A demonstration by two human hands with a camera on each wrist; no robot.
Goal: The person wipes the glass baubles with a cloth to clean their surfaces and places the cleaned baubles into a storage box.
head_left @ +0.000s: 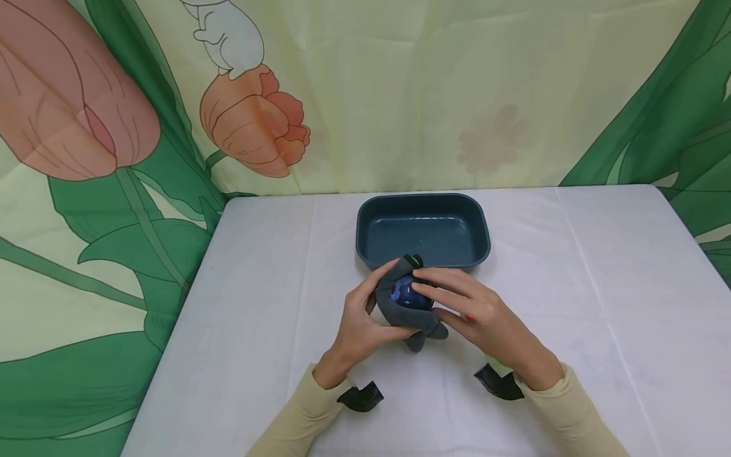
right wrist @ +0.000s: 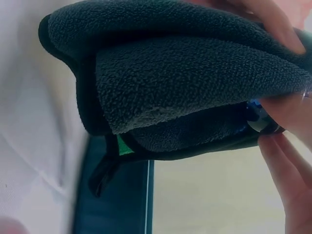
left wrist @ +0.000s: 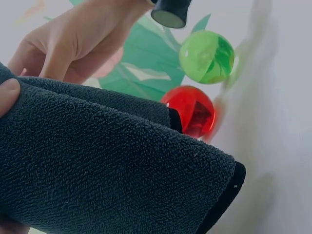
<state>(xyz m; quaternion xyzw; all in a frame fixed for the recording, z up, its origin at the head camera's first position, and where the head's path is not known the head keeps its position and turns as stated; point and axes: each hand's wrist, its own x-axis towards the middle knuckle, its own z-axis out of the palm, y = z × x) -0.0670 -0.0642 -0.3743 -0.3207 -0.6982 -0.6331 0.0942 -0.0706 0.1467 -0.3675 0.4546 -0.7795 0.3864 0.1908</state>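
Note:
Over the table, just in front of the basin, my left hand (head_left: 362,324) grips a dark grey terry cloth (head_left: 394,304) with black edging. Folded inside the cloth is a shiny blue ball (head_left: 408,293), its top showing through the opening. My right hand (head_left: 476,308) holds the blue ball from the right, fingers across its top and thumb at its lower side. In the right wrist view the cloth (right wrist: 170,83) covers most of the ball, and fingertips meet a small blue part of it. A loop hangs from one corner of the cloth.
A dark blue rectangular basin (head_left: 422,231) stands at the table's back edge. A red ball (left wrist: 192,112) and a green ball (left wrist: 207,57) lie on the white tablecloth (head_left: 257,304), mostly hidden under my right hand in the head view. A printed curtain (head_left: 400,95) hangs behind.

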